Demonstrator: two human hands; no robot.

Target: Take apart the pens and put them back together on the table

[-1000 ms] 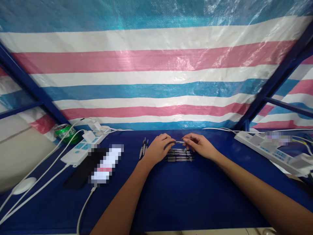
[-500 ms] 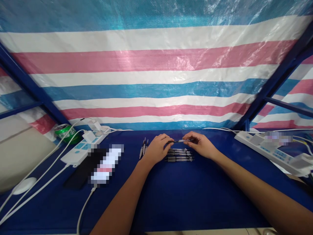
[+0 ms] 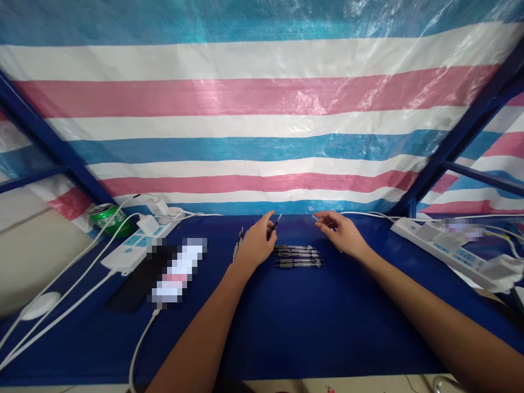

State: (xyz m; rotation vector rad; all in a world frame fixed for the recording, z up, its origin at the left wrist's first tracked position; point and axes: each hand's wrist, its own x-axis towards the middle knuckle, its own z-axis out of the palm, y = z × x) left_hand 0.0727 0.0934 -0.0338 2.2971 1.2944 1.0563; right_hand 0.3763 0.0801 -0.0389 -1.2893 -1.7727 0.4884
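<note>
The left fingers (image 3: pixel 267 224) had closed on a short dark pen part (image 3: pixel 277 222), which tilted up from between the thumb and fingertips at top centre. The right fingertips (image 3: pixel 323 218) were pinched nearly shut on a thin pale sliver (image 3: pixel 315 217), too faint to identify. That was the change: the pen held across both hands a moment earlier no longer spanned them, and the left hand (image 3: pixel 256 245) and right hand (image 3: pixel 343 233) had drawn apart, leaving a gap. It seemed the pen had been pulled into two parts, though the frame did not settle this.

Just below the gap, a row of black-and-clear pens (image 3: pixel 298 256) lay flat and side by side on the navy table cover (image 3: pixel 327 333). A small cluster of pens (image 3: pixel 239 243) lay just beside the left hand. Further out, white power strips (image 3: pixel 131 251) (image 3: pixel 434 245) sat at lower left and right, and a green can (image 3: pixel 107 219) stood at far left.
</note>
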